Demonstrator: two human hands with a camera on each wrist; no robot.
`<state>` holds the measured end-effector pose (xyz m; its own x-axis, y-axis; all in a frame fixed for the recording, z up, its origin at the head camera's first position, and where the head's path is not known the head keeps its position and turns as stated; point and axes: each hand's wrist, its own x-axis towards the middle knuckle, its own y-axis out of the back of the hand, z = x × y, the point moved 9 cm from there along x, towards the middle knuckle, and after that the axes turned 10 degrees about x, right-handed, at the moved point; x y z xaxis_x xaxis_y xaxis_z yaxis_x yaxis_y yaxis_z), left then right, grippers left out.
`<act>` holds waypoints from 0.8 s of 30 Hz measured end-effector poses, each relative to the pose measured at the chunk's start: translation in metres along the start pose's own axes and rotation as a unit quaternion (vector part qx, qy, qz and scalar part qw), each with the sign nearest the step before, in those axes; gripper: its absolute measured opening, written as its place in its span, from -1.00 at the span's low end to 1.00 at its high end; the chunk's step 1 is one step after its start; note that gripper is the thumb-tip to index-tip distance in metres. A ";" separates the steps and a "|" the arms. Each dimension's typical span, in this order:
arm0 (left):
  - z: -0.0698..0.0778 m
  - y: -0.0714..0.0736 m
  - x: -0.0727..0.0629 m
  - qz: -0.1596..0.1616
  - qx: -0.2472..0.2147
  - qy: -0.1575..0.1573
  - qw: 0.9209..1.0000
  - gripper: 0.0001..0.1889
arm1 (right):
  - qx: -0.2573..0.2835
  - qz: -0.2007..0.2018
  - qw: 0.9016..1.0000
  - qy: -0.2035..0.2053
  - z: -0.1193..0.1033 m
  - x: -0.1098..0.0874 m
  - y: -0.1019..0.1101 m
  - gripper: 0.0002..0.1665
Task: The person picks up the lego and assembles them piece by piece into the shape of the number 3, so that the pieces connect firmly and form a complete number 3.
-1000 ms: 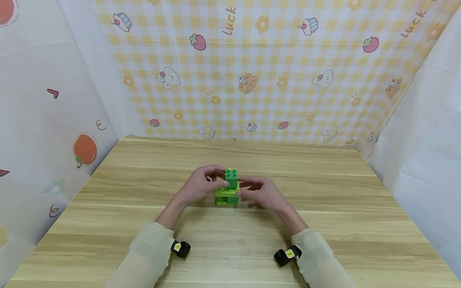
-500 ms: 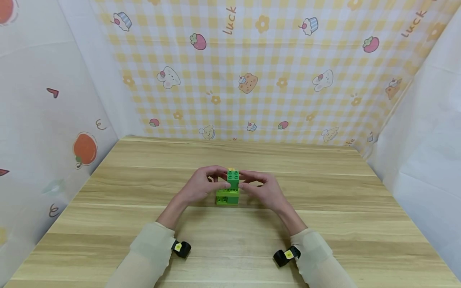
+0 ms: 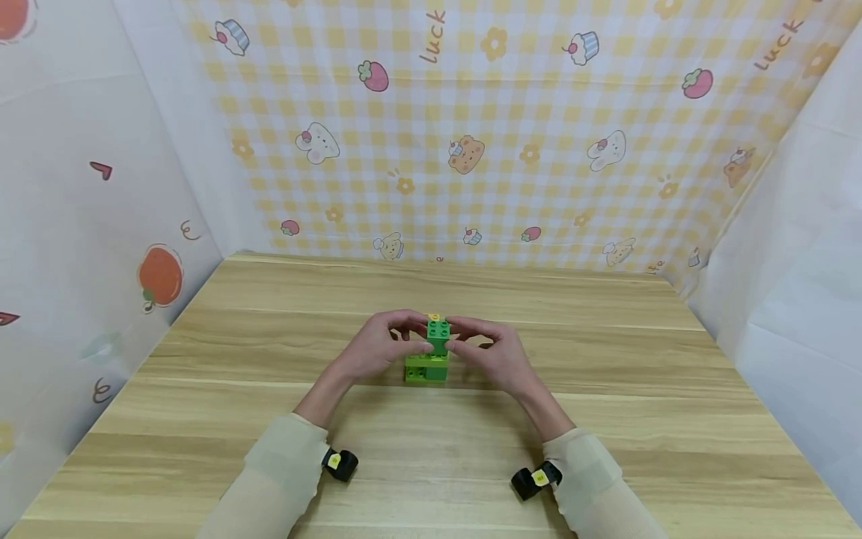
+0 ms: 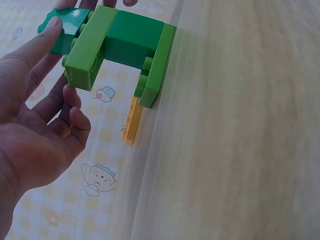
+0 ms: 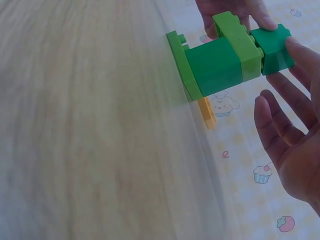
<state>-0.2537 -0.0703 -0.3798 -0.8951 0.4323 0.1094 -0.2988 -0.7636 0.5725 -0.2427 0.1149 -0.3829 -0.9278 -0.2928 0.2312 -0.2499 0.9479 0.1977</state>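
Between the fingertips of my left hand [image 3: 373,348] and my right hand [image 3: 491,355] is a dark green toy building brick [image 3: 438,343], pinched from both sides. It sits over the right part of a light green brick [image 4: 90,50] at the top of a small stack. In the right wrist view, studs show between this top brick and the light green one, so how firmly they are joined I cannot tell. Lower in the stack come another dark green brick [image 5: 215,65] and a light green base brick [image 5: 184,65], which stands on the table.
Behind the stack lies a yellow-orange brick [image 4: 132,122], mostly hidden in the head view. The wooden table [image 3: 431,464] runs back to a checked cloth backdrop [image 3: 431,112], with pale cloth [image 3: 795,284] at the sides.
The top dark green brick has shifted slightly right. My right hand has risen from beside the light green brick to pinch the top brick together with my left hand.
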 end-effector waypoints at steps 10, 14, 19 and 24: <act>0.001 -0.001 -0.001 -0.003 -0.014 -0.007 1.000 -0.65 | -0.008 -0.006 1.000 0.011 -0.004 0.000 -0.001 -0.61; 0.000 -0.002 -0.001 -0.004 -0.015 -0.007 1.000 -0.66 | -0.008 -0.006 1.000 0.010 -0.004 -0.001 -0.001 -0.61; 0.002 -0.002 -0.001 -0.007 -0.018 -0.006 1.000 -0.65 | -0.003 -0.005 1.000 0.007 -0.004 -0.001 -0.001 -0.62; 0.002 -0.003 0.000 -0.011 -0.012 -0.008 1.000 -0.63 | 0.001 -0.005 1.000 0.010 -0.005 -0.001 -0.001 -0.63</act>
<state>-0.2517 -0.0669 -0.3798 -0.8832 0.4559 0.1100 -0.3257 -0.7650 0.5556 -0.2404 0.1139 -0.3787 -0.9191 -0.3054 0.2490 -0.2601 0.9449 0.1988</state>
